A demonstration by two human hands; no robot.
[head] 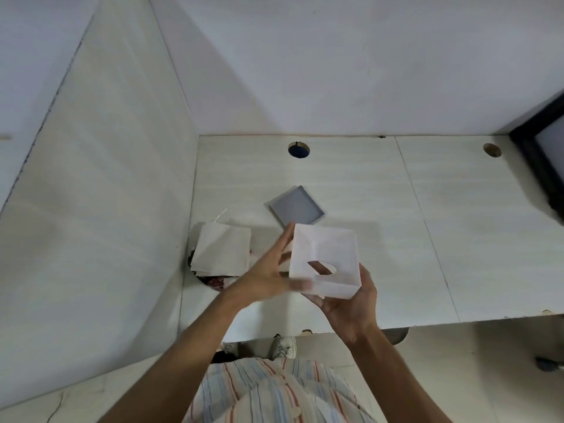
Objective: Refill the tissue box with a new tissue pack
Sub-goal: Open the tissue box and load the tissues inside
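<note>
A white square tissue box [326,251] with an oval slot in its face is held above the desk. My right hand [351,309] grips it from below and at its near edge. My left hand [268,270] is blurred, its fingers spread against the box's left side. The box's grey lid or base tray [297,209] lies flat on the desk just behind the box. A stack of white tissues [222,250] sits on dark patterned wrapping at the desk's left, beside the partition.
The white desk [427,233] has two round cable holes [299,149] at the back. A white partition wall [106,193] closes the left side. A dark framed screen [546,154] stands at the far right. My shoe shows below the desk's front edge.
</note>
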